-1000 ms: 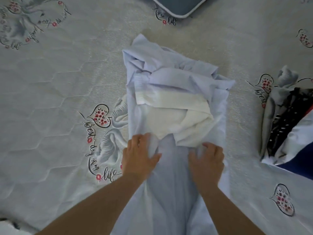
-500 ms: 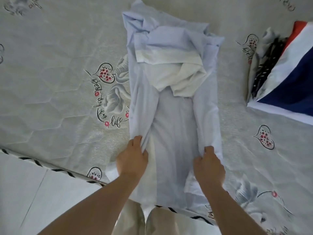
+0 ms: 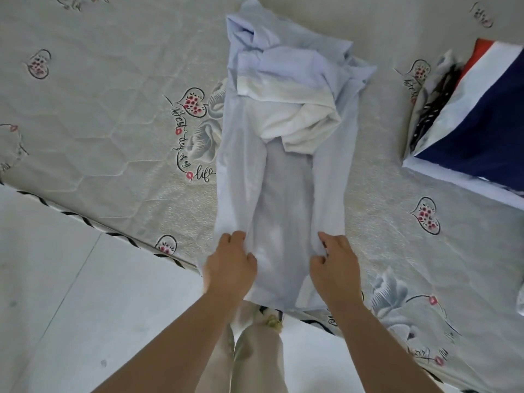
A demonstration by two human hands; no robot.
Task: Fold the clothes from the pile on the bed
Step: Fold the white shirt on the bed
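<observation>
A pale blue garment lies lengthwise on the bed, its far end bunched with a white lining showing, its near end reaching the bed's edge. Both long sides are already turned inward, leaving a darker strip down the middle. The left hand grips the left flap near the hem, fingers curled over the cloth; the right hand pinches the right flap at the same level, thumb and fingers closed on it. The step in hand looks like squaring the near end before folding it up toward the far end. To do it well, the two hands should hold at matching height, as they do now, and pull lightly toward the person so the flaps lie flat and their inner edges run parallel. The hem seems to hang a little over the bed's edge, so it is best lifted rather than dragged, lest the flaps slip open. The bunched far end will make a lumpy fold unless it is smoothed first or the near end is laid just short of it. The pile of other clothes sits well apart on the right, clear of this fold.
</observation>
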